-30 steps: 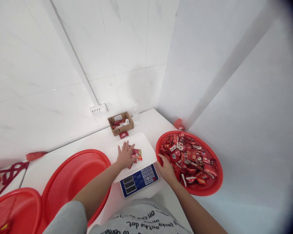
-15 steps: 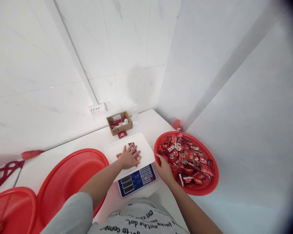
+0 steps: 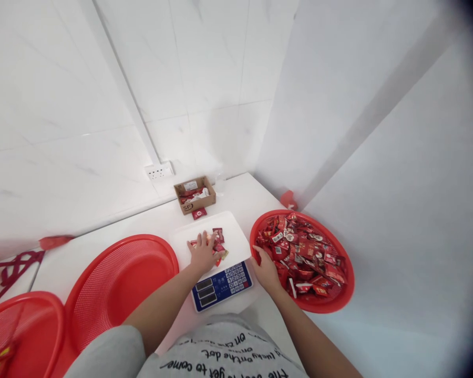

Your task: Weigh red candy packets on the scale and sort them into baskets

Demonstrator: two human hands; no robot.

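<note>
My left hand (image 3: 203, 254) lies with spread fingers over several small red wrapped packets (image 3: 218, 236) on the white tray (image 3: 236, 239) of a weighing scale. Part of the packets is hidden under the palm. Below the tray shows the scale's blue panel (image 3: 223, 286), with number keys and dark displays. At the right, my right hand (image 3: 265, 269) is closed round the near-left rim of a red mesh basket (image 3: 349, 294). Heaped inside the basket are many red and some white-printed packets (image 3: 305, 254).
Two more red baskets stand at the left: a larger one (image 3: 124, 244) and one (image 3: 57, 315) with a few packets. Behind the scale sits a small cardboard box (image 3: 199, 203) of red packets, a single red packet (image 3: 199, 213) before it. A socket (image 3: 159, 171) is on the wall.
My left hand has shifted slightly left over the packets, uncovering more at its right side. My right hand stays at the basket rim. The camera view has moved a little.
</note>
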